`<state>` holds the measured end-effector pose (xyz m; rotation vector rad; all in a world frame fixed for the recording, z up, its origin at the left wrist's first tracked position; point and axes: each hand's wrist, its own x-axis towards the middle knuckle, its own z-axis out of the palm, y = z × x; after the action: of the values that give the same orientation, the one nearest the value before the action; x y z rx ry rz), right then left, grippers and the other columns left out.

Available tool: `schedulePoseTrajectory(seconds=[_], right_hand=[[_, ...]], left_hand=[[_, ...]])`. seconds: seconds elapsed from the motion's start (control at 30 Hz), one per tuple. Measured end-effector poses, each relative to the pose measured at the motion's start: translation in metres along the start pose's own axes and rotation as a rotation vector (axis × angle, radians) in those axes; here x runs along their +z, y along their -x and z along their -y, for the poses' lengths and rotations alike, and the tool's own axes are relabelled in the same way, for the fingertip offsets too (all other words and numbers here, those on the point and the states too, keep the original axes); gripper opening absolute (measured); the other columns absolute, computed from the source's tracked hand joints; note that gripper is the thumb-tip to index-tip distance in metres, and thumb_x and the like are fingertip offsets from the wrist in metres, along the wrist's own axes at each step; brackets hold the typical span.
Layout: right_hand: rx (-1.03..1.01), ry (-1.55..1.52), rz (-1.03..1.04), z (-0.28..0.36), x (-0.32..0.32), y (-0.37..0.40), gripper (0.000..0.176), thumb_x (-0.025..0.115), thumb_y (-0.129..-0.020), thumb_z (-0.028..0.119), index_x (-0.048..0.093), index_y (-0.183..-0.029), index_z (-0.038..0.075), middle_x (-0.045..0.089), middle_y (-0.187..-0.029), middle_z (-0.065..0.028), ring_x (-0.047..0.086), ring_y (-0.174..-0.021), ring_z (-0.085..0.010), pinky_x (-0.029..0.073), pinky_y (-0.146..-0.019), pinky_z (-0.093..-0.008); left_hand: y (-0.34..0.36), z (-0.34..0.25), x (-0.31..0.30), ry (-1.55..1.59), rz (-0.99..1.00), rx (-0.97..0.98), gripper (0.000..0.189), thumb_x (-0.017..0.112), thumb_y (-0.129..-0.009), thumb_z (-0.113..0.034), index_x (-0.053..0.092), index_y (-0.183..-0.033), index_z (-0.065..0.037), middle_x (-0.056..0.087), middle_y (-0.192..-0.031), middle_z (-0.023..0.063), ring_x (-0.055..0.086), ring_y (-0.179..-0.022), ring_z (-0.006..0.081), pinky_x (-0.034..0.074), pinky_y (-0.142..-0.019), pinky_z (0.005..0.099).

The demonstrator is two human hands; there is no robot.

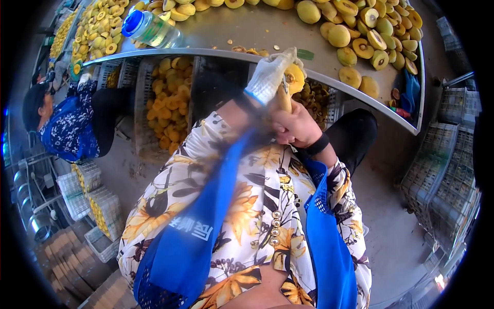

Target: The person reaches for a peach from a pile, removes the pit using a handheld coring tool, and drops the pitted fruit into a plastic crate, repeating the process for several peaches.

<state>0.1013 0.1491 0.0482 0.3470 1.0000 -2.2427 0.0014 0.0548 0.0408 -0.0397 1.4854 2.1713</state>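
My left hand [268,74], in a white knitted glove, is closed around a yellow fruit half [295,78] with its cut face showing. It is held just over the front edge of the metal table [221,30]. Below it, my bare right hand [298,125], with a black band at the wrist, grips a tool with a pale handle [284,98]. The tool's upper end touches or nearly touches the fruit; its tip is hard to make out.
Halved and whole fruits [378,38] are heaped on the table's right. A blue-capped bottle [150,30] lies at left. Below stands a crate of orange fruit pieces [169,103]. A co-worker [69,121] sits at far left. Stacked crates [437,165] stand right.
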Motion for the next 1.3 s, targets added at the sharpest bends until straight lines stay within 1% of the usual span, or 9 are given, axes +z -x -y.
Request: schedulePoseTrajectory(seconds=[0.2,0.27,0.4,0.57,0.77,0.93,1.13,1.27,1.3], right_hand=[[-0.074,0.141,0.166,-0.007,-0.012,-0.009,0.013,0.054,-0.08,0.007,0.052,-0.093,0.005,0.045,-0.056,-0.0005,0.038,-0.039,-0.0073,0.028,-0.035,-0.0191],[-0.069,0.396,0.118,-0.011,-0.022,-0.008,0.019,0.056,-0.078,0.01,0.052,-0.096,0.005,0.048,-0.061,-0.0015,0.045,-0.048,-0.0087,0.037,-0.041,-0.0212],[-0.264,1.64,-0.242,-0.037,-0.052,-0.022,0.027,0.053,-0.081,0.014,0.054,-0.106,0.006,0.062,-0.078,-0.0147,0.062,-0.071,-0.0277,0.048,-0.065,-0.0381],[-0.214,1.566,-0.38,-0.033,-0.045,-0.017,0.02,0.05,-0.08,0.015,0.053,-0.098,0.005,0.06,-0.075,-0.0201,0.06,-0.072,-0.0351,0.047,-0.065,-0.0438],[-0.116,1.552,-0.491,-0.042,-0.064,0.002,0.018,0.048,-0.081,0.013,0.053,-0.094,0.001,0.06,-0.077,-0.0224,0.059,-0.073,-0.037,0.047,-0.066,-0.0454],[-0.155,1.488,-0.651,-0.047,-0.059,0.04,0.015,0.049,-0.08,0.014,0.053,-0.086,0.001,0.059,-0.07,-0.0223,0.059,-0.069,-0.038,0.045,-0.064,-0.0484],[-0.346,1.257,-0.601,-0.018,-0.045,0.079,0.023,0.062,-0.076,0.02,0.054,-0.081,0.0,0.056,-0.066,-0.0237,0.055,-0.063,-0.042,0.046,-0.057,-0.041],[-0.761,0.987,-0.858,0.017,-0.031,0.071,0.037,0.068,-0.075,0.02,0.054,-0.104,0.002,0.06,-0.072,-0.0203,0.062,-0.063,-0.0312,0.049,-0.058,-0.0327],[-0.579,0.89,-0.86,0.032,-0.024,0.07,0.041,0.07,-0.074,0.021,0.054,-0.106,0.002,0.062,-0.073,-0.0159,0.062,-0.066,-0.0244,0.049,-0.062,-0.0305]], left_hand=[[0.008,-0.023,-0.042,0.207,-0.226,-0.012,0.044,0.045,-0.088,-0.048,0.057,-0.091,-0.006,0.061,-0.072,0.0078,0.06,-0.059,0.0194,0.048,-0.045,0.0277],[0.021,-0.054,-0.114,0.292,0.085,-0.063,0.044,0.046,-0.087,-0.049,0.057,-0.094,-0.008,0.063,-0.076,0.008,0.062,-0.063,0.0186,0.05,-0.048,0.0288],[0.05,-0.09,-0.154,-1.429,-0.726,0.179,0.039,0.053,-0.084,-0.042,0.063,-0.098,-0.007,0.064,-0.095,0.0137,0.063,-0.085,0.0251,0.046,-0.08,0.0319],[0.002,-0.079,-0.083,-1.349,-0.271,0.684,0.037,0.057,-0.081,-0.042,0.064,-0.099,-0.01,0.065,-0.095,0.0115,0.062,-0.087,0.0275,0.048,-0.077,0.034],[-0.066,-0.01,0.127,-1.66,0.396,0.284,0.054,0.047,-0.08,-0.055,0.057,-0.107,-0.009,0.061,-0.101,0.015,0.058,-0.096,0.0296,0.045,-0.081,0.0397],[-0.104,0.045,0.157,-1.77,0.408,0.095,0.047,0.063,-0.07,-0.041,0.061,-0.102,-0.006,0.063,-0.102,0.0128,0.06,-0.094,0.0268,0.048,-0.079,0.0361],[-0.105,-0.012,0.074,-0.371,0.689,-0.286,0.03,0.056,-0.082,-0.031,0.059,-0.099,-0.006,0.061,-0.078,0.0054,0.062,-0.071,0.0176,0.05,-0.059,0.0288],[-0.057,-0.054,0.022,-0.19,0.605,-0.453,0.045,0.052,-0.084,-0.047,0.057,-0.102,-0.005,0.063,-0.073,0.0062,0.06,-0.056,0.0159,0.044,-0.041,0.0216],[-0.062,-0.041,0.007,-0.145,0.591,-0.528,0.049,0.049,-0.085,-0.049,0.056,-0.105,-0.005,0.062,-0.085,0.0073,0.059,-0.071,0.0165,0.045,-0.058,0.0248]])
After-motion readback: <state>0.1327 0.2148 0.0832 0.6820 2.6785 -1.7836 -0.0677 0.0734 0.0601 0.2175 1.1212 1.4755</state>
